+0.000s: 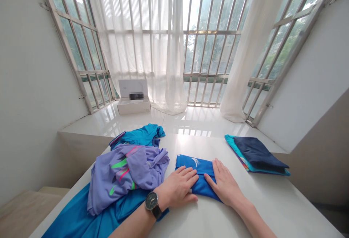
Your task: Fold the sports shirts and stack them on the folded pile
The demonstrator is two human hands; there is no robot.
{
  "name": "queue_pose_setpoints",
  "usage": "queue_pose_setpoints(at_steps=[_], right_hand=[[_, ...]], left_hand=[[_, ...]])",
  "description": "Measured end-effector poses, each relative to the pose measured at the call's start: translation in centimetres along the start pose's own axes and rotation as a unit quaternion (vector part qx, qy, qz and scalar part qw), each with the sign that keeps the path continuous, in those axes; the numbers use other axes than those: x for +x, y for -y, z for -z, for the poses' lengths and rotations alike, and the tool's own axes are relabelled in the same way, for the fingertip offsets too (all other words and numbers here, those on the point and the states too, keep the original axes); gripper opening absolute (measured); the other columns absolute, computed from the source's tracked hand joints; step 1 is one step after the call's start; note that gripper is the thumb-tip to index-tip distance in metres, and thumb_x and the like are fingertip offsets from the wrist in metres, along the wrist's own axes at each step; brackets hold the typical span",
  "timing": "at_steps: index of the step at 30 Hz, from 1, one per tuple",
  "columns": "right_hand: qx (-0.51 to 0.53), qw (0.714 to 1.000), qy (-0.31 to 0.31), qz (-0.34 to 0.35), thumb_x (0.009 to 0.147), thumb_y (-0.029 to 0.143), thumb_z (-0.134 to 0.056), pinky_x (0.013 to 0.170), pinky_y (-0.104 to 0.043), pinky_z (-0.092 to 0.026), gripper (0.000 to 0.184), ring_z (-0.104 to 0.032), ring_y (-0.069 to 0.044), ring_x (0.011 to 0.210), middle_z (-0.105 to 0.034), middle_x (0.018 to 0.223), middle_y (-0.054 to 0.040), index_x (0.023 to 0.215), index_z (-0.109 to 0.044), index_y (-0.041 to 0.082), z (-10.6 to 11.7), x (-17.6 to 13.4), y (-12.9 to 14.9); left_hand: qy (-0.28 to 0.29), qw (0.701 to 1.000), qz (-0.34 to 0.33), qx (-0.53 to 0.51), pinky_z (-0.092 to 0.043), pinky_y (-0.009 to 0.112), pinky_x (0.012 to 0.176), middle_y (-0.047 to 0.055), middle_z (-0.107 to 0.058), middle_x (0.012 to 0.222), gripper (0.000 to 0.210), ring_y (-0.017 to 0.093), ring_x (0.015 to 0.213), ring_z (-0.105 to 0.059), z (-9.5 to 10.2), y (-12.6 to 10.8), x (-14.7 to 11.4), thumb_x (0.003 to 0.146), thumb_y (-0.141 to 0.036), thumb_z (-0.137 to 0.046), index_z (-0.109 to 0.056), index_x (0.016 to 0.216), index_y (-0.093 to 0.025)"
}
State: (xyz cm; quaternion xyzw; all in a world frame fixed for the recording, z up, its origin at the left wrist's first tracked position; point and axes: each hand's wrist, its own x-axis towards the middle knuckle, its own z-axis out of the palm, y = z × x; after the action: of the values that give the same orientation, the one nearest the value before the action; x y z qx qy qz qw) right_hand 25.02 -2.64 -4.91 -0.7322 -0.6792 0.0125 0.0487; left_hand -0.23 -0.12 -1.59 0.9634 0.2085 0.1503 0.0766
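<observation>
On a white table (191, 223), a folded blue garment (200, 187) is covered in part by two flat hands

Near the middle of the tabletop, the blue garment is laid as a compact rectangle, its white printed mark turned toward the window (209, 49). Its near-left part is overlaid by the left hand (180, 187), palm down, fingers extended and close together, thumb set apart at the near edge. Its right end is bordered by the right hand (225, 185), fingers straight, thumb spread over the cloth. Both hands are opened out, and nothing is gripped by either.

Tabletop is exposed between the right hand and a folded stack (257, 154), navy over turquoise, which is placed by the right table edge. Another strip is left between the blue garment and the window ledge (191, 121). Leftward, room is taken up by a rumpled purple garment (128, 176), spread close to the left edge over a teal garment (79, 212); the left wrist, banded by a watch (151, 200), is held right beside them. Behind the purple one, a turquoise bundle (140, 135) is heaped toward the ledge.

On the ledge, a white box (133, 107) is stood before the sheer curtain (169, 49), its lid raised. A dark patch is seen at its opening, but it is too blurred to be identified.
</observation>
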Motion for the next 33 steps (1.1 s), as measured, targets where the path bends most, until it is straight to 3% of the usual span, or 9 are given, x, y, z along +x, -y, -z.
queue_pose_setpoints(at_steps=[10,17,21,24,27,29,33], right_hand=[[0.021,1.000,0.007,0.000,0.093,0.065,-0.031,0.124,-0.047,-0.022,0.088,-0.024,-0.031,0.150,-0.025,0.162,-0.0190,0.154,-0.029,0.002,0.2,-0.1,-0.1],[0.026,0.999,0.028,-0.009,0.094,0.064,-0.031,0.124,-0.045,-0.022,0.088,-0.020,-0.031,0.151,-0.021,0.163,-0.0197,0.154,-0.026,0.001,0.6,-0.4,0.3],[0.029,0.998,0.044,-0.015,0.094,0.062,-0.033,0.124,-0.045,-0.020,0.087,-0.019,-0.031,0.151,-0.021,0.163,-0.0196,0.155,-0.025,0.001,1.3,-2.1,1.1],[0.025,0.998,0.046,-0.023,0.094,0.060,-0.033,0.124,-0.046,-0.021,0.085,-0.019,-0.031,0.151,-0.020,0.163,-0.0195,0.154,-0.025,0.000,1.5,-4.4,1.6],[0.029,0.999,0.025,-0.029,0.094,0.058,-0.032,0.124,-0.047,-0.021,0.083,-0.020,-0.031,0.151,-0.021,0.163,-0.0185,0.154,-0.027,0.000,1.0,-7.1,1.5],[0.040,0.999,0.007,-0.025,0.095,0.053,-0.031,0.124,-0.047,-0.021,0.078,-0.021,-0.030,0.151,-0.022,0.163,-0.0166,0.153,-0.030,0.001,0.2,-8.9,0.8],[0.087,0.996,-0.005,-0.010,0.098,0.048,-0.022,0.123,-0.049,-0.024,0.071,-0.026,-0.027,0.150,-0.026,0.162,-0.0128,0.153,-0.033,0.005,-1.7,-12.2,-1.7]], left_hand=[[0.002,1.000,0.026,0.001,-0.032,0.043,0.117,0.011,-0.053,0.147,0.049,0.026,0.137,-0.047,0.7,-0.2,-0.2,0.098,-0.043,-0.054,-0.049,0.140,-0.018],[0.029,0.997,0.066,0.020,-0.029,0.052,0.117,0.020,-0.052,0.142,0.088,0.035,0.134,-0.045,0.9,-2.6,0.3,0.088,-0.074,-0.047,-0.040,0.147,-0.008],[0.063,0.990,0.119,0.029,-0.025,0.061,0.116,0.027,-0.051,0.140,0.100,0.042,0.133,-0.044,1.3,-5.5,0.7,0.086,-0.081,-0.038,-0.038,0.149,-0.003],[0.058,0.994,0.096,0.012,-0.017,0.058,0.120,0.028,-0.040,0.151,0.100,0.042,0.144,-0.030,1.3,-7.5,0.2,0.088,-0.080,-0.034,-0.038,0.148,0.000],[0.042,0.999,0.033,0.008,-0.015,0.053,0.122,0.024,-0.027,0.160,0.096,0.037,0.150,-0.019,0.5,-8.9,-0.9,0.092,-0.075,-0.032,-0.025,0.154,-0.002],[0.040,0.999,0.006,0.031,-0.017,0.052,0.121,0.023,-0.026,0.160,0.092,0.036,0.149,-0.022,-0.7,-9.5,-1.8,0.094,-0.070,-0.034,-0.021,0.155,-0.002],[0.009,0.990,-0.016,0.137,-0.031,0.050,0.115,0.019,-0.037,0.156,0.061,0.034,0.143,-0.036,-4.5,-10.4,-3.0,0.103,-0.041,-0.033,-0.032,0.151,-0.005]])
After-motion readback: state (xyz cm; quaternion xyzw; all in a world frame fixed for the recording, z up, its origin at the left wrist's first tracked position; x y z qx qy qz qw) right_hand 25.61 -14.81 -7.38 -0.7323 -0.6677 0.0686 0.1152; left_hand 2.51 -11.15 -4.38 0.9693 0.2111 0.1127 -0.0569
